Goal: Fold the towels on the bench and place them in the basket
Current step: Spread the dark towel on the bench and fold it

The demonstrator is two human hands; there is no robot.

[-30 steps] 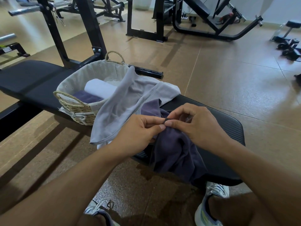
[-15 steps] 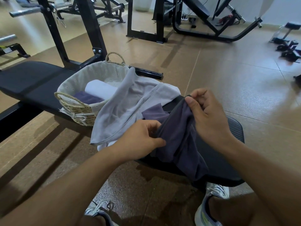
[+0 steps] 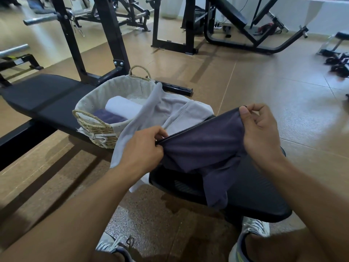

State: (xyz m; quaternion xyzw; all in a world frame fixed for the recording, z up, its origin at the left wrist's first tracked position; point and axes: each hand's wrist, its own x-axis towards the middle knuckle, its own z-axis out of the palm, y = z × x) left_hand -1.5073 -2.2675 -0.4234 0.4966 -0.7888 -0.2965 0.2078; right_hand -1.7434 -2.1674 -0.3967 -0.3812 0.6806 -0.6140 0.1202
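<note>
dark towel (image 3: pixel 204 146) | now stretched taut | hands apart: left (image 3: pixel 143 146), right (image 3: pixel 262 133)

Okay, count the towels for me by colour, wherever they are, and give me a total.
Dark purple: 2, one stretched between the left hand and right hand, one folded in the basket.
White: 1, rolled in the basket.
Light grey: 1, draped over the bench and basket rim.
Total: 4

Head-worn camera looks forward and down, close over the bench (image 3: pixel 56 103).
</note>
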